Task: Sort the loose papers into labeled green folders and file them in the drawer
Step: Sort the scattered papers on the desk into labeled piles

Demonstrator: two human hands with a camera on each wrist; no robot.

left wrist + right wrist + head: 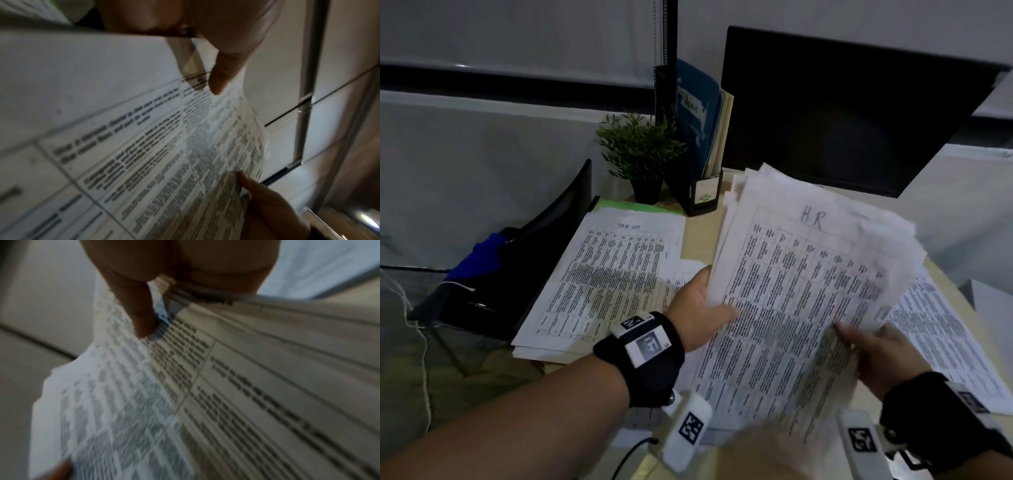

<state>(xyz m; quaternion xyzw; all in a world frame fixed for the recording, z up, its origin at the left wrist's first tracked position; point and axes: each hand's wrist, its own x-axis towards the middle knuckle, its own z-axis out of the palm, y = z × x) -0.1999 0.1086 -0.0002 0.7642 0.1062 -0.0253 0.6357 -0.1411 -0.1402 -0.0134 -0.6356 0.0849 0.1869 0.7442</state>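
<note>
Left hand (pixel 700 305) gripping the left edge of the sheaf of papers (pixel 804 294), thumb on top; right hand (pixel 876 353) pinching its lower right edge, thumb over the print. Sheaf held tilted above the surface (pixel 698 240), top sheet marked "HR". Left of the sheaf, a second paper stack (pixel 606 281) lying over a green folder (pixel 640 207). Behind the sheaf, a dark monitor (pixel 842 113).
</note>
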